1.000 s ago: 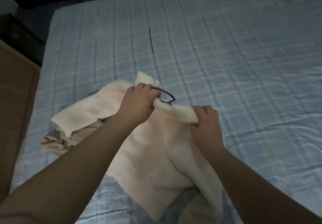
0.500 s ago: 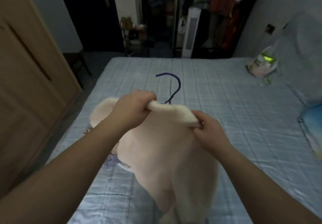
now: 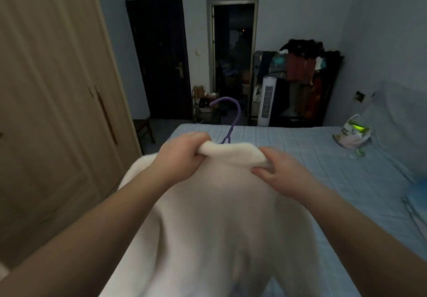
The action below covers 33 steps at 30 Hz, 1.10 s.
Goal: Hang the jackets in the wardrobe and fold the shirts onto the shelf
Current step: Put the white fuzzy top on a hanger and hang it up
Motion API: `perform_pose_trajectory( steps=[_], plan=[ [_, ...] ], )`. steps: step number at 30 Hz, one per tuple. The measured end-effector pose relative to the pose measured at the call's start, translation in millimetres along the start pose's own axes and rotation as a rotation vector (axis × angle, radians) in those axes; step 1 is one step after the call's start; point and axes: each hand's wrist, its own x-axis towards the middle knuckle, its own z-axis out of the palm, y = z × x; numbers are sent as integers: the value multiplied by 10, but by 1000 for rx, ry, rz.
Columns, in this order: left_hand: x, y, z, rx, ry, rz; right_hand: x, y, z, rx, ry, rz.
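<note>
Both arms reach out in front of the person, holding a soft cream-white fleece jacket (image 3: 208,215) up above the near end of the bed. The left hand (image 3: 182,158) has its fingers curled tight round the rolled collar edge at the left. The right hand (image 3: 282,171) pinches the same thick edge at the right, thumb underneath and fingers over the top. Between the two hands the hook of a purple plastic hanger (image 3: 233,121) pokes up out of the neck opening, with its open end curving toward the left. The rest of the hanger is hidden inside the cloth, so I cannot tell how it sits in the shoulders. The jacket's body hangs down between the forearms and blocks the view of the mattress below it. Beyond it stretches the bed with its pale blue checked sheet (image 3: 312,158), and a white plastic bag with green print (image 3: 352,133) sits near the right side. A blue cushion (image 3: 418,195) shows at the right edge. On the left stands the tall tan wooden wardrobe (image 3: 57,111), with its doors closed and a long dark vertical handle (image 3: 107,116) on the nearer door. Past the foot of the bed I see a closed dark door (image 3: 161,58) and an open doorway (image 3: 233,49). A white tower fan (image 3: 268,101) stands beside a dark rack crowded with clothes (image 3: 305,72).
</note>
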Motion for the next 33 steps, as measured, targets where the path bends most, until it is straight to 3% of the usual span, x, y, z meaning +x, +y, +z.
perform_pose_trajectory(
  steps=[4, 7, 12, 17, 19, 21, 23, 25, 33],
  plan=[
    [-161, 103, -429, -15, 72, 14, -104, -294, -197, 19, 41, -29],
    [-267, 55, -732, -155, 100, -46, -237, -505, -294, 6, 303, -120],
    [-477, -205, -1120, -111, -76, -237, -278, -810, -351, -59, 502, -189],
    [-644, -427, -1329, -285, -38, -197, -264, -1095, -274, -146, 622, -251],
    [-671, -496, -1397, -317, -5, -188, -258, -1188, -254, -161, 583, -268],
    [-689, -568, -1446, -303, 31, -197, -266, -1294, -306, -150, 427, -300],
    [-687, -634, -1478, -291, 67, -197, -273, -1463, -453, 68, 198, -301],
    [-682, -684, -1526, -294, 101, -190, -208, -1611, -570, 185, 88, -301],
    [-707, -884, -1667, -317, 128, -209, -63, -1739, -657, 116, 96, -267]
  ],
)
